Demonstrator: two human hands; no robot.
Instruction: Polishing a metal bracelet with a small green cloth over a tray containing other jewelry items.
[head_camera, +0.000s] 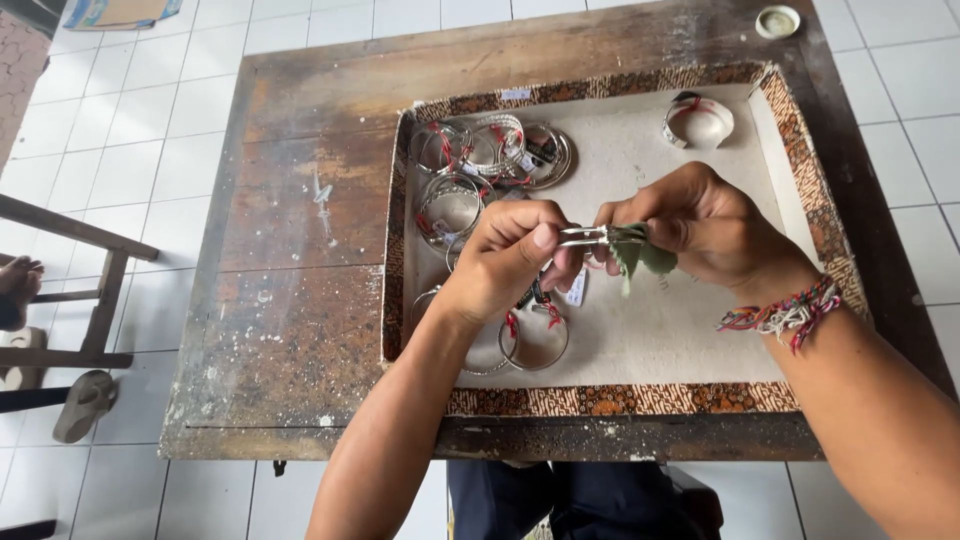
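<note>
My left hand (510, 258) pinches a thin silver bangle (583, 236) over a shallow tray (600, 400) with a brown patterned rim. My right hand (700, 222) presses a small green cloth (640, 255) onto the same bangle; a braided multicoloured bracelet sits on that wrist. Several silver bangles tied with red thread (490, 155) lie in the tray's far left corner. More bangles (535, 340) lie below my left hand. A wider silver cuff (698, 120) rests alone at the tray's far right.
The tray lies on a worn wooden table (290, 300) over a white tiled floor. A small round lid (777, 20) sits at the table's far right corner. A wooden bench (70, 290) and sandals (85, 400) stand to the left, with another person's foot (18, 280).
</note>
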